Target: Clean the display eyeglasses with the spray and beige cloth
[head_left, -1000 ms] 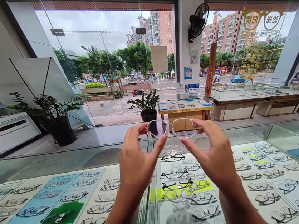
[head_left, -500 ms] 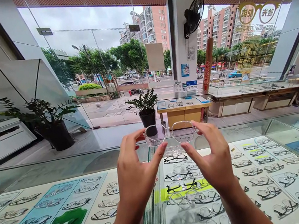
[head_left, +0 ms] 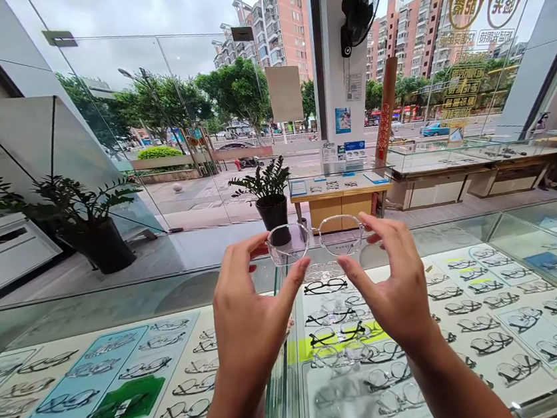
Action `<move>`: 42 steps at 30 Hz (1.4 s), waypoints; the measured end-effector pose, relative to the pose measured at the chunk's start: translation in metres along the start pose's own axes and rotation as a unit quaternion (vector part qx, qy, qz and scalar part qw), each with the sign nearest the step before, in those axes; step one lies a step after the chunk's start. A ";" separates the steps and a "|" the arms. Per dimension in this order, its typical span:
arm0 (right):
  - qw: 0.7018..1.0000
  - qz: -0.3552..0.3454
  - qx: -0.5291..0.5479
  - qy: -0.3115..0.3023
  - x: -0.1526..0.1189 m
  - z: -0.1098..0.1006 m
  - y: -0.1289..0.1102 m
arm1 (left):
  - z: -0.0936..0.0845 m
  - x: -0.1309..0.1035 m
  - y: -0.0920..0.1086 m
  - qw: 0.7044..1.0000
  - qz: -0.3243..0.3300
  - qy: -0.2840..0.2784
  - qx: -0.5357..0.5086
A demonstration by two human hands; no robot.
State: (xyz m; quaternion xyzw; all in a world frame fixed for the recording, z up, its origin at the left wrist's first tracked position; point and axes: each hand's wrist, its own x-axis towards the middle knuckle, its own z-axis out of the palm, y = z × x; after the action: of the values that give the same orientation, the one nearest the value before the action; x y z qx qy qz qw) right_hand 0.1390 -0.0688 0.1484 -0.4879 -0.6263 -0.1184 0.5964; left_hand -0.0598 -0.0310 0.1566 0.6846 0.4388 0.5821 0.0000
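Note:
A pair of eyeglasses (head_left: pixel 314 230) with thin, clear-looking rims is held up level above the glass counter, lenses facing me. My left hand (head_left: pixel 248 299) is closed on its left side, fingers at the outer edge and thumb near the lower rim. On the opposite side my right hand (head_left: pixel 391 276) grips it the same way. Small lettering shows low on the right lens. The temples are mostly hidden behind the fingers. Below, inside the counter, lies a black-rimmed pair of glasses (head_left: pixel 325 287) among many others.
The glass display counter (head_left: pixel 176 284) spans the foreground, with rows of spectacles on blue, green and white mats. Beyond it stand a potted plant (head_left: pixel 273 211), a small wooden display table (head_left: pixel 327 215) and a larger potted plant (head_left: pixel 94 247). A black fan (head_left: pixel 361 12) hangs on the pillar.
The view has shifted slightly, so the background sits higher in the picture. Both hands keep hold of the eyeglasses, which appear slightly higher and tilted a little differently.

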 end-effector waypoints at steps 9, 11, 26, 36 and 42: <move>0.999 -0.004 0.039 0.016 0.003 -0.001 0.009 | 0.007 -0.002 0.005 0.999 0.022 0.026 0.025; 0.999 0.000 0.040 0.010 0.005 -0.001 0.011 | 0.009 -0.002 0.004 0.999 0.029 0.035 0.028; 0.999 0.026 0.023 -0.031 0.008 -0.009 0.013 | 0.017 -0.001 0.004 0.996 0.063 0.049 0.050; 0.998 0.031 0.035 -0.044 0.007 -0.006 0.016 | 0.016 -0.002 0.004 0.995 0.061 0.052 0.052; 0.998 0.035 0.039 -0.047 0.007 -0.008 0.016 | 0.016 -0.002 0.005 0.993 0.080 0.064 0.049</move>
State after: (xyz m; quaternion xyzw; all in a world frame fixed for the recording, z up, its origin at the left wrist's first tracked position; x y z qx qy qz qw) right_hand 0.1576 -0.0639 0.1494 -0.4913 -0.6401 -0.0499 0.5886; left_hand -0.0436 -0.0272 0.1525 0.6780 0.4094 0.6008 -0.1084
